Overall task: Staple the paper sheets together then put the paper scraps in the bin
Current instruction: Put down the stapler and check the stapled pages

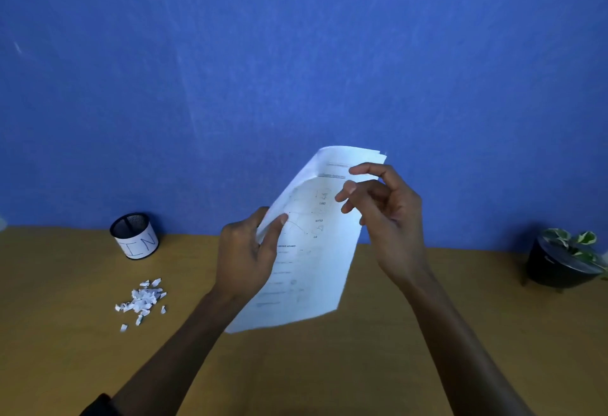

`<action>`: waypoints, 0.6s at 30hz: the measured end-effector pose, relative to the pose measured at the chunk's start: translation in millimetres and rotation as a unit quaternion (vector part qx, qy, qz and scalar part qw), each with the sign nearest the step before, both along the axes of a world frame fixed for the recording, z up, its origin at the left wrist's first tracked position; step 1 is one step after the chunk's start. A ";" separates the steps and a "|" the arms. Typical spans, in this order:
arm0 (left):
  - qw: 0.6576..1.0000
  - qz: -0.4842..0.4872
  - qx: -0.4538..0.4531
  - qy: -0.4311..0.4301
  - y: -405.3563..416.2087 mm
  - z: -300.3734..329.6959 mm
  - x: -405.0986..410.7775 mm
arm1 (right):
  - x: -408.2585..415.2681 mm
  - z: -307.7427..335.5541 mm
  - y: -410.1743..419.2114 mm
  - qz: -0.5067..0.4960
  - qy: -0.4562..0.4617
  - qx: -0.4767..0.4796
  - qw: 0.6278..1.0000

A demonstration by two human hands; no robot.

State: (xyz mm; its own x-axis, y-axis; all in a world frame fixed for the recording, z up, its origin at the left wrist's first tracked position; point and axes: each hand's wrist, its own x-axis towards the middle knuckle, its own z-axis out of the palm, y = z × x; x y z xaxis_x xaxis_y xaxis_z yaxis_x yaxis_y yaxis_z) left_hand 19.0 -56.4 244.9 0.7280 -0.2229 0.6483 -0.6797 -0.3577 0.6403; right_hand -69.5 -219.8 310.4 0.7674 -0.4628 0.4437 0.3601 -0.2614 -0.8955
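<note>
A stack of printed white paper sheets (312,251) is held up above the wooden desk, tilted and slightly curled. My left hand (250,251) grips the sheets' left edge, thumb on the front. My right hand (385,215) is at the upper right part of the sheets, fingers loosely curled against the top corner; whether it pinches the paper is unclear. A pile of small white paper scraps (141,300) lies on the desk at the left. Behind the scraps stands a black mesh cup, the bin (135,236), with a white label. No stapler is visible.
The wooden desk (362,366) runs along a blue wall (296,70). A black pot with a green and white plant (566,259) stands at the far right of the desk.
</note>
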 end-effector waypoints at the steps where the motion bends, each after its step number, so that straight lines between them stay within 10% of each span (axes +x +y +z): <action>1: 0.999 -0.014 -0.031 0.031 0.1 0.7 -0.6 | 1.6 -7.0 -2.6 -0.026 0.011 -0.011 1.000; 10: 0.966 -0.073 -0.146 0.198 -1.8 -4.7 4.3 | 6.2 -69.2 -30.8 -0.189 0.077 -0.070 0.976; 18: 0.951 -0.082 -0.192 0.230 -4.0 -9.8 15.5 | 1.2 -106.8 -34.3 -0.057 0.164 0.028 0.985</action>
